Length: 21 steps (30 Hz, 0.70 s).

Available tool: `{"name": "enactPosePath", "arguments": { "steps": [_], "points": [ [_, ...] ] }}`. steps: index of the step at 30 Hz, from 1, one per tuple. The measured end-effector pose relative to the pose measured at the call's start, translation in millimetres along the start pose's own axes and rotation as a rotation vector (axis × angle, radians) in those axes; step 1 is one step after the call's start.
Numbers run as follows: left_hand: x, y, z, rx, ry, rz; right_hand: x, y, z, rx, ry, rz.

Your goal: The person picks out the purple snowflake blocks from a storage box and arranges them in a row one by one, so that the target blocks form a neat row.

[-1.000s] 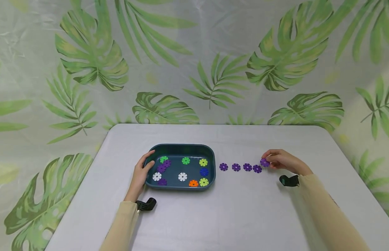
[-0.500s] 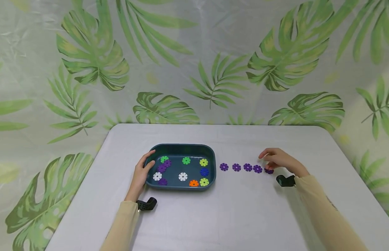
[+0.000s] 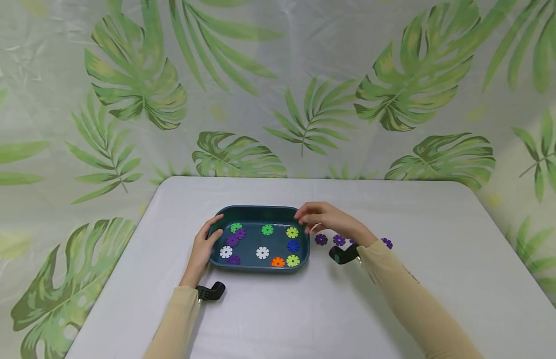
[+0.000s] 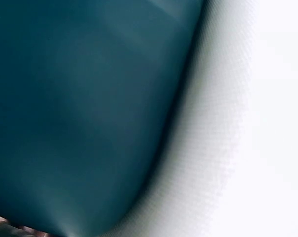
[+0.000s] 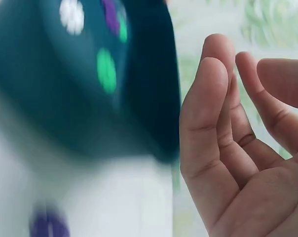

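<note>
On a table (image 3: 269, 319), left hand (image 3: 200, 252) gripping tray (image 3: 260, 269), right hand (image 3: 327, 219) loosely bent, purple discs (image 3: 321, 240) (partly hidden).

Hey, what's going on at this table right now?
A person's left hand holds the left end of a teal tray containing flower-shaped pieces in several colours. Their right hand, empty, is at the tray's right edge. Beside the tray, purple pieces lie in a row on the table, partly hidden.

White table (image 3: 269, 319), pale backdrop (image 3: 327, 40) behind; green leaf print (image 3: 136, 75) across it
</note>
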<state>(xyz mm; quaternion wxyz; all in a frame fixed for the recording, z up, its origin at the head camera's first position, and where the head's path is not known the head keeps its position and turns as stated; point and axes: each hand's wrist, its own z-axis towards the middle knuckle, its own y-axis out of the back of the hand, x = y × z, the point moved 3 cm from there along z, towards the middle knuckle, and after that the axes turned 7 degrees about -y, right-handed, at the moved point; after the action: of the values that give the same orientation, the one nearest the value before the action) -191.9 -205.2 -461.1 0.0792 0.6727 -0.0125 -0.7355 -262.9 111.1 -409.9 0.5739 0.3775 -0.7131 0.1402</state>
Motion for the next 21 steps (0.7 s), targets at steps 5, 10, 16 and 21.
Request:
{"name": "enactPosePath", "arguments": {
  "steps": [5,10,16,21],
  "points": [
    [-0.2,-0.2,0.1,0.0,0.002,0.004,18.5,-52.6,28.4,0.113,0.029,-0.005],
    [-0.8,0.0,0.5,0.001,-0.013,-0.002,24.5,-100.1,52.6,0.194,0.007,-0.005],
    [-0.9,0.2,0.3,0.007,-0.018,-0.01,17.9,-140.5,73.6,0.148,-0.085,-0.004],
    [-1.6,-0.2,0.0,0.009,-0.023,-0.007,14.0,-160.1,82.3,0.08,-0.136,-0.016]
  ]
}}
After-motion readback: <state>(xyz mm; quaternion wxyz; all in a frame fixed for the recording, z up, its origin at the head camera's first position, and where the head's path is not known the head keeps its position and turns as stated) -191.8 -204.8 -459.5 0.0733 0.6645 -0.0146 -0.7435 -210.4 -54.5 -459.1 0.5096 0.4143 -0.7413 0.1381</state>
